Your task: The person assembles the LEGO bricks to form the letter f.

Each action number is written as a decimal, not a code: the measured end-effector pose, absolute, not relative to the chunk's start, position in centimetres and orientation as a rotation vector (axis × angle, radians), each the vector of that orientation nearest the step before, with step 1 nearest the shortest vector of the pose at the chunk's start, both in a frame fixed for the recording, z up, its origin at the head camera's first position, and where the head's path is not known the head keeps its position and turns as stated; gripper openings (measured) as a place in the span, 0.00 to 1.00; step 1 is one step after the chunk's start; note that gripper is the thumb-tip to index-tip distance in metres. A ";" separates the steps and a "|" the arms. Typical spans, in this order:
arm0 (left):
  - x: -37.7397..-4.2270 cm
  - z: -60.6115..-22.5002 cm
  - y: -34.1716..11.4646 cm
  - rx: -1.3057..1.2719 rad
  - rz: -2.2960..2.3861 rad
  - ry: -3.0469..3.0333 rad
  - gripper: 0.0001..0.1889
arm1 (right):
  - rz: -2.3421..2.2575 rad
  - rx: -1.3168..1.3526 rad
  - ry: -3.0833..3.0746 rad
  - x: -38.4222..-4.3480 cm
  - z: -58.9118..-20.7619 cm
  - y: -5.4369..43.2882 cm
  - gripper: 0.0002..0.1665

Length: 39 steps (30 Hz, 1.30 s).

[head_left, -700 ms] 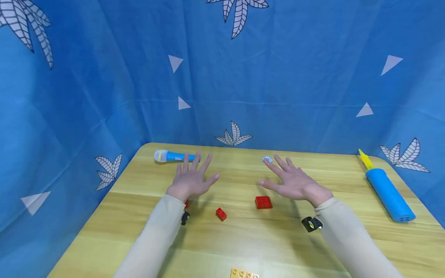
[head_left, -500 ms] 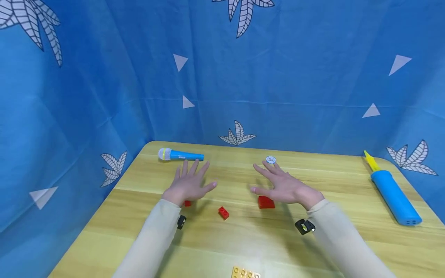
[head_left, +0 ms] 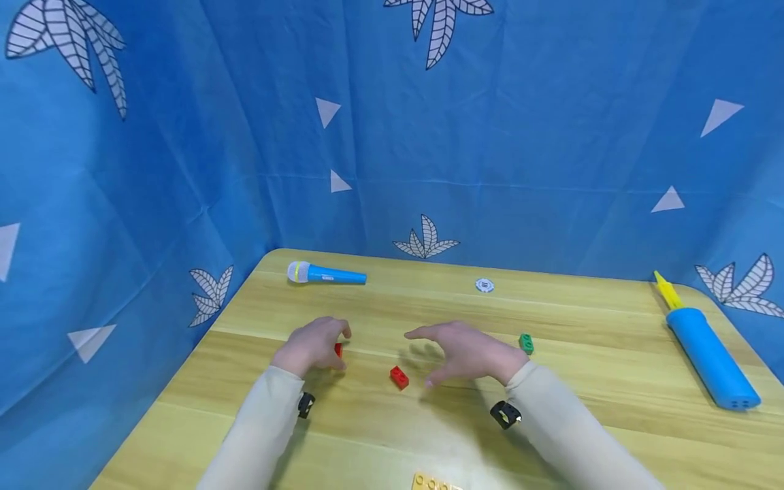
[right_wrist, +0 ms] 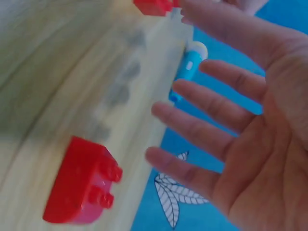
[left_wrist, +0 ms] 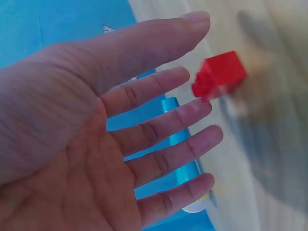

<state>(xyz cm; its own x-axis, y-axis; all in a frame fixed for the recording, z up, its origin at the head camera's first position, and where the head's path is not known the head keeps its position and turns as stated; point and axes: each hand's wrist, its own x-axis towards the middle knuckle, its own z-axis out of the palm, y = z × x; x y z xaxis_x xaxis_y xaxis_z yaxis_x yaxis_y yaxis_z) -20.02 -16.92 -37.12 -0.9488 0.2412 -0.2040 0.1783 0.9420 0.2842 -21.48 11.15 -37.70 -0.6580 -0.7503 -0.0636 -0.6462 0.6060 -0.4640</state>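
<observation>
My left hand (head_left: 312,344) hovers over the left part of the table with its fingers bent downward, holding nothing. A red toy brick (head_left: 339,350) shows partly between its thumb and fingers. In the left wrist view a red brick (left_wrist: 224,72) lies just beyond the spread fingertips. To the right, my right hand (head_left: 468,350) is also in the air, thumb and fingers apart around nothing. The right wrist view shows a larger red brick (right_wrist: 79,183) under that hand, which hides it from the head view. Between both hands lies a small two-stud red brick (head_left: 399,378).
A green brick (head_left: 527,343) sits just past the right wrist. Farther back are a blue toy microphone (head_left: 335,275) and a white poker chip (head_left: 484,285). A blue hand pump (head_left: 713,357) lies at the right edge, a yellow studded brick (head_left: 433,482) at the front. Blue curtain surrounds the table.
Both hands have drawn back and lower, fingers bending from spread to curved. The right hand has moved left, uncovering the green brick and covering the larger red one. The view has shifted slightly.
</observation>
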 end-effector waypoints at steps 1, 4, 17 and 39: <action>-20.0 -37.3 -17.1 0.307 0.393 2.860 0.27 | -0.590 -1.157 2.582 -21.5 -37.8 10.8 0.47; -19.8 -37.9 -17.4 0.297 0.416 2.866 0.28 | -0.548 -1.168 2.590 -21.4 -38.3 9.9 0.45; -20.1 -38.9 -18.2 0.288 0.438 2.900 0.25 | -0.472 -1.253 2.591 -21.5 -39.4 7.9 0.40; -20.5 -39.7 -17.9 0.353 0.523 2.925 0.23 | -0.544 -1.370 2.529 -21.9 -40.2 7.2 0.34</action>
